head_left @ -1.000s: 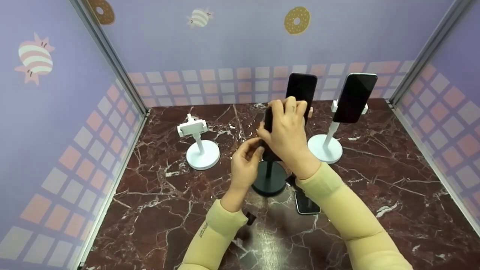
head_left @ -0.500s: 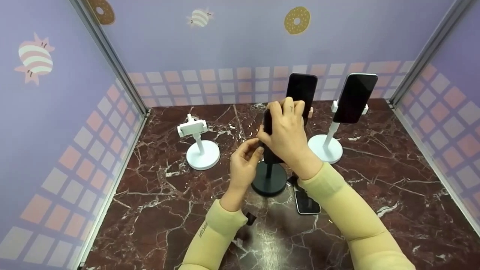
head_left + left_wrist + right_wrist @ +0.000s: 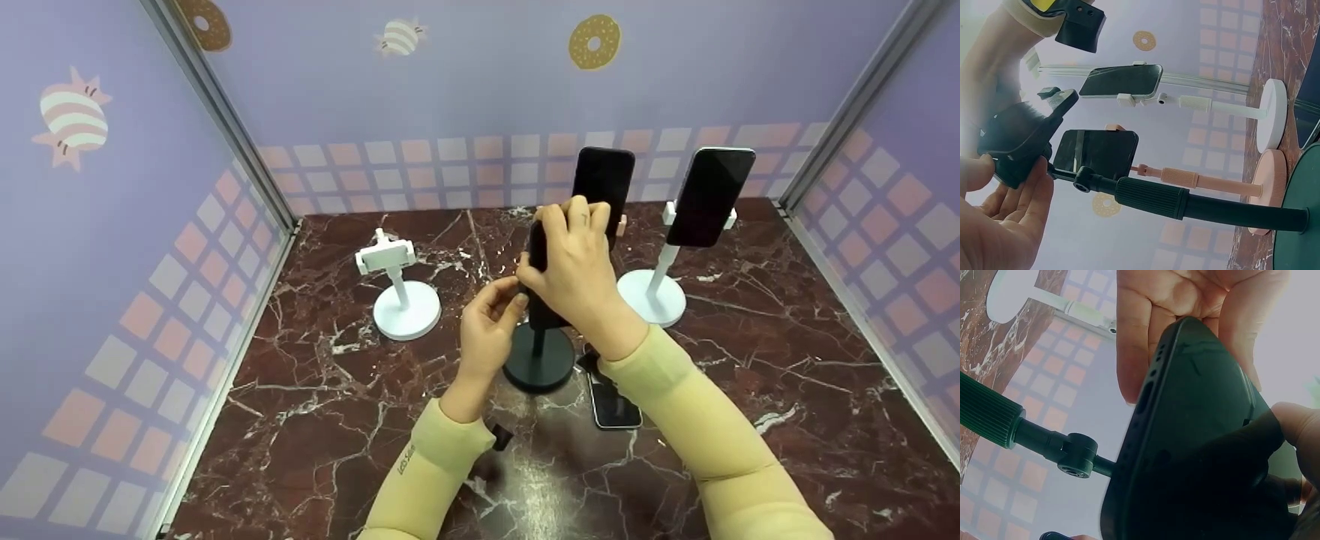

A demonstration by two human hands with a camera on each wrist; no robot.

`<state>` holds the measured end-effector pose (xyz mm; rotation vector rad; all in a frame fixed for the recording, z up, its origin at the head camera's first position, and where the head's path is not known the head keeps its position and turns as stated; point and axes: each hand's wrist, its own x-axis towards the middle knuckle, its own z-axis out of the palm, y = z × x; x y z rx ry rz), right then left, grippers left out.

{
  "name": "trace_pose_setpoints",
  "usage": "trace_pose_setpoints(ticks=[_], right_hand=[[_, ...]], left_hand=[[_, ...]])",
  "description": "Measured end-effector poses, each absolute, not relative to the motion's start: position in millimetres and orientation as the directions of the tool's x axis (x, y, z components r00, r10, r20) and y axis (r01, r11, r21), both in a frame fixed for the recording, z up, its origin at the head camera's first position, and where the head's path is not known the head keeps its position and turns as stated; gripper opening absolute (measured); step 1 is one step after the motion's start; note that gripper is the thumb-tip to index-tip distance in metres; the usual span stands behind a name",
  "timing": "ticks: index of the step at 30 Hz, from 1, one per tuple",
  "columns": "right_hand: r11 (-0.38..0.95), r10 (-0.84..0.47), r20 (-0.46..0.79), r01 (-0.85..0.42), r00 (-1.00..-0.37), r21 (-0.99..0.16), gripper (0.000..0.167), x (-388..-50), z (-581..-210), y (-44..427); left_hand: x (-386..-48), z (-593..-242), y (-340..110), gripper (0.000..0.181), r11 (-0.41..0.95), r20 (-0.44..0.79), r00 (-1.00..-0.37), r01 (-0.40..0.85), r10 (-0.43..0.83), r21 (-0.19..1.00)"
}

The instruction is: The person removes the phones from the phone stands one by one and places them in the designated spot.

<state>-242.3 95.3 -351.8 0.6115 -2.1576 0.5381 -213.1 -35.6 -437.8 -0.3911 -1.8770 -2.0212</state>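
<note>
A dark phone is at the clamp of a dark green phone stand in the middle of the head view. My right hand grips the phone from above, covering much of its screen. On the left side, my left hand pinches the stand's clamp between thumb and fingers. In the left wrist view the clamp sits at the end of the stand's arm, with the phone against it. The right wrist view shows the phone tilted, its port edge facing the camera. How far it sits inside the clamp is hidden.
Behind my right hand, a phone stands in a pink stand. A white stand at right holds another phone. At left is a white stand without a phone. A phone lies on the marble table.
Over the last second my right hand and the phone have shifted very slightly, the phone's lower edge dipping a little toward the stand's base. My left hand has stayed nearly still.
</note>
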Motion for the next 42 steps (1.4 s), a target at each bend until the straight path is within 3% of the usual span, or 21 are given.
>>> trace_pose_setpoints(ticks=[6, 25, 42], right_hand=[[0.776, -0.236, 0.79, -0.599, -0.565, -0.197, 0.042, -241.7, -351.6, 96.2], [0.704, -0.252, 0.815, -0.677, -0.521, -0.215, 0.039, -244.1, -353.0, 100.5], [0.651, -0.247, 0.795, -0.702, -0.555, -0.288, 0.039, -240.8, -352.3, 106.2]], left_hand=[[-212.6, -437.5, -35.5, 0.024, -0.062, 0.438, -0.896, 0.442, -0.07, 0.895], [-214.7, -439.4, -36.3, 0.024, -0.067, 0.446, -0.893, 0.449, -0.054, 0.891], [-214.5, -437.4, -35.5, 0.024, -0.085, 0.456, -0.888, 0.459, -0.051, 0.884]])
